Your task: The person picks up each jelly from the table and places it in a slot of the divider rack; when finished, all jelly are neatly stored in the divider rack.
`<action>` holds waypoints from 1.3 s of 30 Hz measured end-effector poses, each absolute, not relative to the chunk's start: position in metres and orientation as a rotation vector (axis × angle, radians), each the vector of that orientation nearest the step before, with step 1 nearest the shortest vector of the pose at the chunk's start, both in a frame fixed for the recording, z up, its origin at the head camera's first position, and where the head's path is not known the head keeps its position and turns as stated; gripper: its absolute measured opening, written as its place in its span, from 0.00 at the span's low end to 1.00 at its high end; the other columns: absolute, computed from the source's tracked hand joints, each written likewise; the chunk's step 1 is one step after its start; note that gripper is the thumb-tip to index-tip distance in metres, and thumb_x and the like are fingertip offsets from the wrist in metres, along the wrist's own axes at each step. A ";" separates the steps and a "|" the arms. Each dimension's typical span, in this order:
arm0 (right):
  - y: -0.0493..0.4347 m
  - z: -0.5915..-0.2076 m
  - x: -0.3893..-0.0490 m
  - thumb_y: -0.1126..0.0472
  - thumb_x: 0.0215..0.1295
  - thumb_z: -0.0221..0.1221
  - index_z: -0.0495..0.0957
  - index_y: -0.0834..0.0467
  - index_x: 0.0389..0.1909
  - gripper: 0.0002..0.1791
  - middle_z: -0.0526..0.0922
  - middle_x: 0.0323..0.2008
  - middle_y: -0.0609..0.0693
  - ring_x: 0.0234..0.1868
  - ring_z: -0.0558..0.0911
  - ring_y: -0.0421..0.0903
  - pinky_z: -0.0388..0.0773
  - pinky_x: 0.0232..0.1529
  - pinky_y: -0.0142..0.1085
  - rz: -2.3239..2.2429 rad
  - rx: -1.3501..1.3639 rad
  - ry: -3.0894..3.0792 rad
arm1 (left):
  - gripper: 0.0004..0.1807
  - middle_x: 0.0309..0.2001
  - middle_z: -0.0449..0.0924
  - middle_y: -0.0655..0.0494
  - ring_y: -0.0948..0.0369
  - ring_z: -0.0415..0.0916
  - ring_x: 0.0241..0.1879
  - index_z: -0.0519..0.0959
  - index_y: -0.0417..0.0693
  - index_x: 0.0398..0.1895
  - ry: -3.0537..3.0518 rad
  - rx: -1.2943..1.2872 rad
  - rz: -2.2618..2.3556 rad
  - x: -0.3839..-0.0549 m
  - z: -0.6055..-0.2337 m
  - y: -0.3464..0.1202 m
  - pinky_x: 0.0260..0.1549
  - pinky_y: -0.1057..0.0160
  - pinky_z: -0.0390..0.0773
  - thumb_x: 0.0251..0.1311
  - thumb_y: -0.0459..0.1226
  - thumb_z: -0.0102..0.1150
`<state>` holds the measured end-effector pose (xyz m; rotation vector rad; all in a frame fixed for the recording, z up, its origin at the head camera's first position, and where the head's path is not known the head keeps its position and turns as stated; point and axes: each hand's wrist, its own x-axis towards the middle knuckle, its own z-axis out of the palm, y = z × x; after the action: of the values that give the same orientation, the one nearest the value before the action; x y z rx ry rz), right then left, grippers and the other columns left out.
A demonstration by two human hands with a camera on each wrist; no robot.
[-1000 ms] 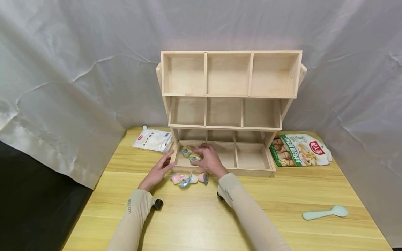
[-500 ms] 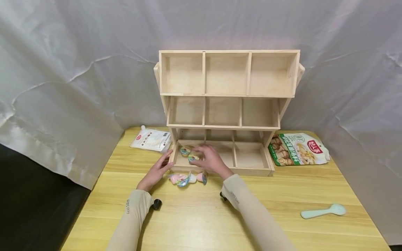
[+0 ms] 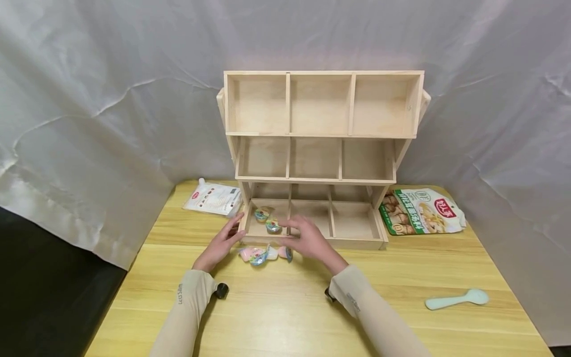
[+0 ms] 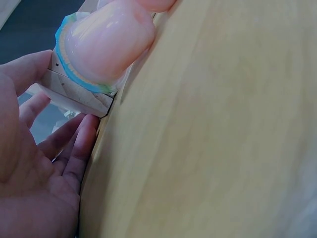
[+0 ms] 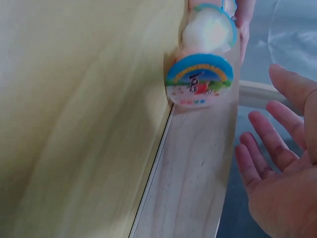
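Two jelly cups with colourful lids lie in the bottom left compartment of a wooden shelf (image 3: 312,243): a rear one (image 3: 261,214) and a front one (image 3: 273,227). My right hand (image 3: 308,240) is just right of the front cup, over the shelf's low front board. In the right wrist view its fingers spread apart and hold nothing. My left hand (image 3: 219,246) rests at the shelf's front left corner, thumb and fingers to either side of it. Several more jelly cups (image 3: 258,255), pink and white, lie on the table against the front board.
A white pouch (image 3: 214,197) with a spout lies left of the shelf. To its right is a green and white food packet (image 3: 421,211). A pale green spoon (image 3: 457,299) lies at the table's right. Two upper rows of compartments (image 3: 318,104) overhang the bottom one.
My right hand has let go of the front jelly cup and drawn back to the right, its fingers opening. The left hand stays at the shelf corner.
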<state>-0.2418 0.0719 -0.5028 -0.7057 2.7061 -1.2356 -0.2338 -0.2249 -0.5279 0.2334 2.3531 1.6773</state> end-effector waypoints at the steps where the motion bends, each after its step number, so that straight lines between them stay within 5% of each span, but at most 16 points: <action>1: 0.072 -0.502 -0.239 0.54 0.64 0.72 0.81 0.54 0.63 0.27 0.79 0.66 0.58 0.68 0.74 0.61 0.69 0.69 0.62 -1.250 -0.724 2.697 | 0.35 0.77 0.57 0.32 0.34 0.58 0.75 0.52 0.56 0.84 2.354 0.232 1.681 -0.234 -0.528 -0.225 0.74 0.33 0.56 0.80 0.42 0.51; 12: 0.072 -0.506 -0.216 0.61 0.63 0.73 0.82 0.58 0.60 0.24 0.85 0.52 0.55 0.52 0.82 0.52 0.79 0.59 0.52 -1.180 -0.877 2.645 | 0.35 0.77 0.57 0.32 0.34 0.58 0.75 0.52 0.56 0.84 2.357 0.210 1.680 -0.232 -0.527 -0.224 0.74 0.33 0.56 0.79 0.42 0.52; 23: 0.072 -0.513 -0.211 0.62 0.58 0.76 0.82 0.52 0.62 0.30 0.85 0.54 0.48 0.55 0.80 0.49 0.78 0.61 0.49 -1.032 -0.863 2.721 | 0.36 0.77 0.56 0.32 0.34 0.58 0.75 0.51 0.54 0.85 2.353 0.239 1.684 -0.233 -0.527 -0.225 0.74 0.34 0.57 0.80 0.42 0.51; 31: 0.072 -0.517 -0.210 0.64 0.55 0.76 0.85 0.54 0.57 0.26 0.84 0.60 0.52 0.62 0.79 0.55 0.74 0.68 0.55 -1.050 -0.857 2.725 | 0.35 0.77 0.57 0.32 0.34 0.59 0.75 0.51 0.54 0.84 2.354 0.244 1.685 -0.234 -0.529 -0.226 0.74 0.34 0.58 0.80 0.42 0.51; 39: 0.070 -0.523 -0.209 0.59 0.57 0.76 0.85 0.54 0.54 0.23 0.86 0.55 0.50 0.55 0.83 0.50 0.78 0.62 0.51 -1.009 -0.907 2.717 | 0.35 0.78 0.56 0.32 0.34 0.58 0.75 0.52 0.54 0.84 2.371 0.259 1.679 -0.235 -0.529 -0.226 0.74 0.34 0.57 0.79 0.41 0.51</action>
<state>-0.2091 0.0702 -0.5234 -0.9065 2.7174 -1.0089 -0.2348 -0.2257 -0.5292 0.2588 2.3710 1.6791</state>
